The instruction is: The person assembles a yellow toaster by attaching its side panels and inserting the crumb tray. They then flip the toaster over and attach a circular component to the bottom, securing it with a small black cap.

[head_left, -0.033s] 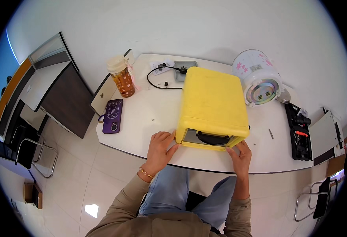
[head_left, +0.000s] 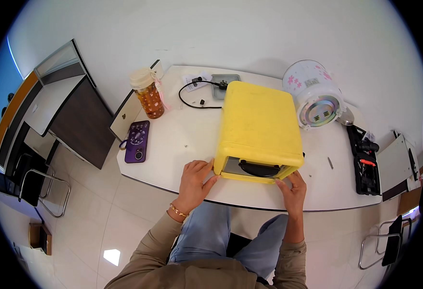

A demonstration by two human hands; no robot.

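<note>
A yellow toaster oven (head_left: 262, 120) stands on the white table, its front toward me. A dark window and a black handle (head_left: 259, 168) show on that front. My left hand (head_left: 195, 183) grips the lower front left corner, with the thumb by the bottom edge and the fingers at the side. At the opposite front corner my right hand (head_left: 293, 191) holds on likewise, thumb in front and fingers round the side. Some fingertips are hidden by the housing. A black power cord (head_left: 191, 102) with a plug loops out behind the oven on the left.
Left on the table (head_left: 173, 166) are a purple phone (head_left: 137, 140) and an amber bottle (head_left: 150, 98). A grey tray (head_left: 218, 92) lies behind the oven. To the right are an overturned white flowered appliance (head_left: 312, 89), a black tool case (head_left: 366, 168) and a small metal bit (head_left: 330, 163).
</note>
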